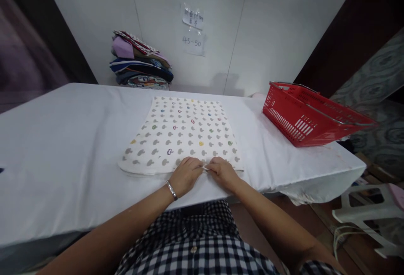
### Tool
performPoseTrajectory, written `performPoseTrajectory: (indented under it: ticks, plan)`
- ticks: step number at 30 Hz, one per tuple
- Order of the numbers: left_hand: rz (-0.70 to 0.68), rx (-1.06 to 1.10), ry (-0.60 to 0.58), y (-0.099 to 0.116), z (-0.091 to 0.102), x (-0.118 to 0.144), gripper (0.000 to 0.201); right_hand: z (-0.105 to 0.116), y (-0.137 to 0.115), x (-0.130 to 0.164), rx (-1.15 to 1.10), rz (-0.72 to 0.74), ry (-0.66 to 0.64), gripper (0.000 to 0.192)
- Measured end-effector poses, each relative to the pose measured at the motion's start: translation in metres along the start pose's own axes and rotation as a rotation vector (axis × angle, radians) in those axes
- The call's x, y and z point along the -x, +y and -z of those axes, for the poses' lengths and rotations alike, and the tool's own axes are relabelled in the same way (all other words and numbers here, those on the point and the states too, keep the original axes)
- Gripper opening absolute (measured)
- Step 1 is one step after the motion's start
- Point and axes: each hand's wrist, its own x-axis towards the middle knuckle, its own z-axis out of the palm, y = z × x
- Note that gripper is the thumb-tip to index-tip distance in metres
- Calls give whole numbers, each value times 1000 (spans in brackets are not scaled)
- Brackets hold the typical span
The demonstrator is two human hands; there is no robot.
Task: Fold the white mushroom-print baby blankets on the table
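A white cloth point(186, 134) printed with small grey and coloured mushrooms lies folded flat on the white-covered table point(63, 149). Its near edge is toward me. My left hand point(187, 174), with a silver bracelet at the wrist, has its fingers closed on that near edge. Close beside it, my right hand point(222, 173) pinches the same edge, and the fingertips of both hands nearly meet. A thin white bit of the edge shows between them. What the fingertips hold underneath is hidden.
A red plastic basket point(311, 115) stands at the table's right end. Against the wall at the back left rises a stack of folded fabrics point(142, 62). Handwritten paper signs point(193, 41) hang on the wall. A white plastic stool point(369, 207) is on the floor at the right.
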Motion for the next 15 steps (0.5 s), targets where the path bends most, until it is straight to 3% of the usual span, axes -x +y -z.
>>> performPoseTrajectory:
  ticks: [8,15]
  plan:
    - [85,100,4,1,0,-1,18,10,-9,4,-12,39,-71,29]
    - [123,112,-2,2,-2,1,19,5,-2,4,-130,-82,-16,29]
